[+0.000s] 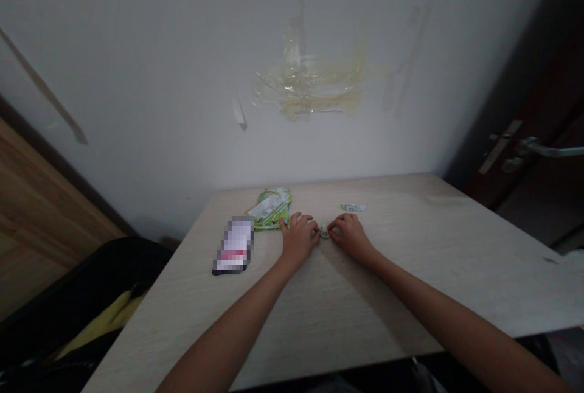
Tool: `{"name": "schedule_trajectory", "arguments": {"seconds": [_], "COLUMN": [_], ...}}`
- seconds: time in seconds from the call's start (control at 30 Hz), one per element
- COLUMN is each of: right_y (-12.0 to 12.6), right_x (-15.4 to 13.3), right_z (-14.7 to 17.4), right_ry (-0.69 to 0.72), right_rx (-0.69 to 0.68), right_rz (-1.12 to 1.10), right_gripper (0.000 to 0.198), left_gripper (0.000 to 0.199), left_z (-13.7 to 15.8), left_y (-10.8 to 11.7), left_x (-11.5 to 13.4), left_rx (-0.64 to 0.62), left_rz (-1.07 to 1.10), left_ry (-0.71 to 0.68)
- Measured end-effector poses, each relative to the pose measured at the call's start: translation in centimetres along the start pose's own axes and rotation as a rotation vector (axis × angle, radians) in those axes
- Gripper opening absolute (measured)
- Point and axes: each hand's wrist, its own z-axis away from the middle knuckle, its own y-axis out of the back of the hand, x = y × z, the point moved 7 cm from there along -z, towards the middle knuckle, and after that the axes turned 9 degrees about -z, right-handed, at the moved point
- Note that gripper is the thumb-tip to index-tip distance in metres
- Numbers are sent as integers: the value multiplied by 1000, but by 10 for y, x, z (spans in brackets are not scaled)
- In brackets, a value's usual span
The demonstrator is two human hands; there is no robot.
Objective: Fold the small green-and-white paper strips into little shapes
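Observation:
Both hands meet over the middle of the table. A small white and green piece (324, 232), perhaps a scrap of wrapper, lies between them. My left hand (300, 238) pinches its left side with thumb and fingertips. On the other side my right hand (352, 236) is closed in a pinch at its right edge. Just beyond the left hand lie flat green and white printed packets (269, 207), partly overlapped by the fingers. Behind the right hand rests a narrow strip of green and white wrapper (353, 207). The small piece's exact kind cannot be made out.
A phone (235, 246) with a blurred screen lies left of my hands on the pale wooden table (191, 320). The wall (182, 107) with old tape rises behind the table. A dark door with a metal handle (552, 149) stands right; a black bag (109, 271) sits left.

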Motion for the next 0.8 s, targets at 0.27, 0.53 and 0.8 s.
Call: {"name": "schedule_trajectory", "arguments": {"seconds": [0.27,0.53,0.8], "right_y": [3,3,1], "right_x": [-1,-1,8], "right_z": [2,3,4], "right_ry": [16,13,1], "right_rx": [-19,-23,17], "right_rz": [-38,-64,-84], "right_gripper": [13,18,29], "left_gripper": [11,16,22], "left_z": [4,6,7], "left_y": [1,1,-1], "left_x": [3,0,0], "left_rx": [2,-33,-14], "left_rz": [-8,0,-3], "left_ry": [-25,-14,-29]}}
